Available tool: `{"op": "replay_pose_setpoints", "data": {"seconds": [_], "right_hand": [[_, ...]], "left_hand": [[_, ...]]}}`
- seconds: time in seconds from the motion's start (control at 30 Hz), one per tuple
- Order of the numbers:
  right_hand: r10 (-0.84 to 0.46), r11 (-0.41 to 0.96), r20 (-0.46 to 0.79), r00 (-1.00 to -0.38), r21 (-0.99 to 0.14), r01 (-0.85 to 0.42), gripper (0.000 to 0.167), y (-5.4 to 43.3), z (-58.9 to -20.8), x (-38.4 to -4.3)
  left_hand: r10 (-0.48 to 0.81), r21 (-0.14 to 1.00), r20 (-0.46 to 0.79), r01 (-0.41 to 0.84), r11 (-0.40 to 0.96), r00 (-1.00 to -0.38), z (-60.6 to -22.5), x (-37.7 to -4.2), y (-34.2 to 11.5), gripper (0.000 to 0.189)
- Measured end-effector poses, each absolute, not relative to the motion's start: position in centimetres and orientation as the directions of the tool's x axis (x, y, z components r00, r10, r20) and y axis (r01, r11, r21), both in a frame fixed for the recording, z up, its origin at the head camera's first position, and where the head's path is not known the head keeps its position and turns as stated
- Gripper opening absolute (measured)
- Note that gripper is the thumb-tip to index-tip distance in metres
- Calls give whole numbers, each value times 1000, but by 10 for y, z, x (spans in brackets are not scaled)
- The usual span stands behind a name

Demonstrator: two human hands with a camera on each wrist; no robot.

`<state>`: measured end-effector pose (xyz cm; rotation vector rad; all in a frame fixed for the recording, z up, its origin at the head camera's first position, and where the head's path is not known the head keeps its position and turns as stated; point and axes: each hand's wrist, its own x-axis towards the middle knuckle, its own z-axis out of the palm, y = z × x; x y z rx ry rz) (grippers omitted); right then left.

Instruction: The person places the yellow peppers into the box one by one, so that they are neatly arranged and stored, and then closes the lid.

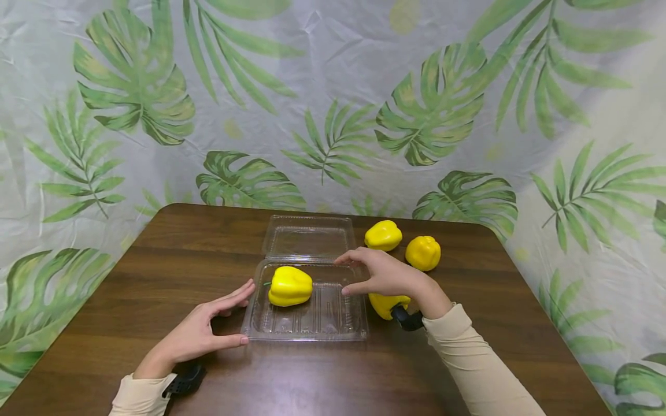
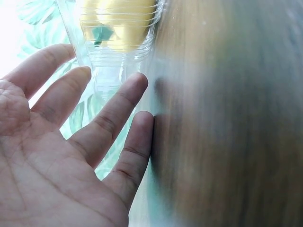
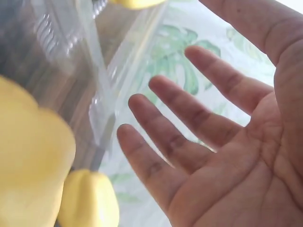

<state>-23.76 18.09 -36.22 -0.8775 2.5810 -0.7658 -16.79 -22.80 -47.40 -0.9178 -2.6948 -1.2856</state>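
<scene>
Clock = tray centre, head view, 12 on the far side. Leaf-print backdrop (image 1: 333, 75) hangs behind everything at 12, creased, green fronds on pale grey. Brown wood-grain tabletop (image 1: 156, 260) in front of it, carries all the parts. Clear plastic tray (image 1: 333, 312) sits mid-tabletop, ribbed base; its lid (image 1: 309, 237) lies folded back flat at 12, joined along the far edge. Right sleeve (image 1: 473, 358), cream, comes in from 4–5; left sleeve (image 1: 140, 396), same cream, from 7–8. Right hand (image 1: 387, 274) at 2–3, reaching over the tray's side edge: grip spread, thumb well apart from fingers, palm bare in the right wrist view, holding nothing. Left hand (image 1: 200, 329) at 8–9: grip also spread, nothing in it, fingertips and thumb right at the tray's near-left edge; can't tell if they touch. Four peppers, all yellow. Tray pepper (image 1: 291, 287) lies on its side inside the tray at 10–11. Under-wrist pepper (image 1: 385, 306) on the tabletop at 3, just outside the tray, partly hidden by right hand and wrist. Far pepper (image 1: 383, 236) at about 2, near the lid's side. Outer pepper (image 1: 423, 253) also toward 2 but further out, just beside the far one. Black wristbands, left (image 1: 188, 380) and right (image 1: 408, 319). Smallest: green stem (image 1: 267, 283) on the tray pepper, pointing to 9.
</scene>
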Motion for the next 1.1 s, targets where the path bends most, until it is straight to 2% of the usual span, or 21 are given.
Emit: {"op": "replay_pose_setpoints", "data": {"seconds": [0.43, 0.7, 1.1], "right_hand": [[-583, 705, -170, -795, -591, -391, 63, 223, -367, -236], [-575, 686, -186, -797, -641, -345, 57, 240, -376, -235], [-593, 661, -166, -788, -658, -360, 52, 254, -387, -231]], "left_hand": [[502, 704, 257, 516, 488, -826, -474, -169, -227, 89], [505, 691, 263, 526, 496, -822, -474, -169, -227, 90], [507, 698, 259, 522, 490, -822, -474, -169, -228, 89]]}}
